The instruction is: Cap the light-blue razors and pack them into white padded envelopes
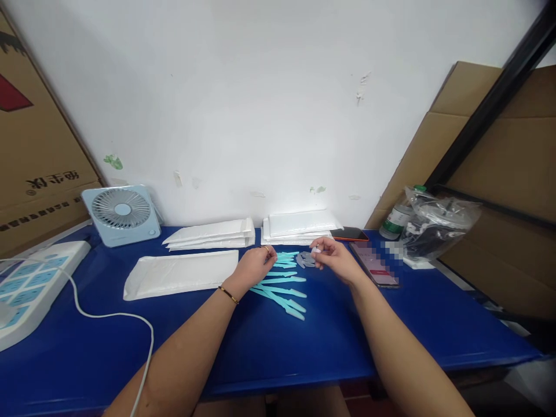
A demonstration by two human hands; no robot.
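Several turquoise eyebrow razors (284,300) lie fanned out on the blue table, their blade ends pointing right. Behind them is a bunch of more turquoise razors (285,259). My left hand (256,266) is closed at the left ends of that bunch, fingertips pinched; what is between them is hidden. A small pile of grey translucent caps (306,260) lies right of the bunch. Over its right edge, my right hand (334,258) pinches a small pale cap (316,251) between thumb and fingers.
White padded envelopes (182,273) lie on the left and along the wall. A blue fan (124,215), a power strip (39,286) and a white cable (113,315) are left. At right are a phone (373,263), a bottle (396,221) and a bagged cup (434,226).
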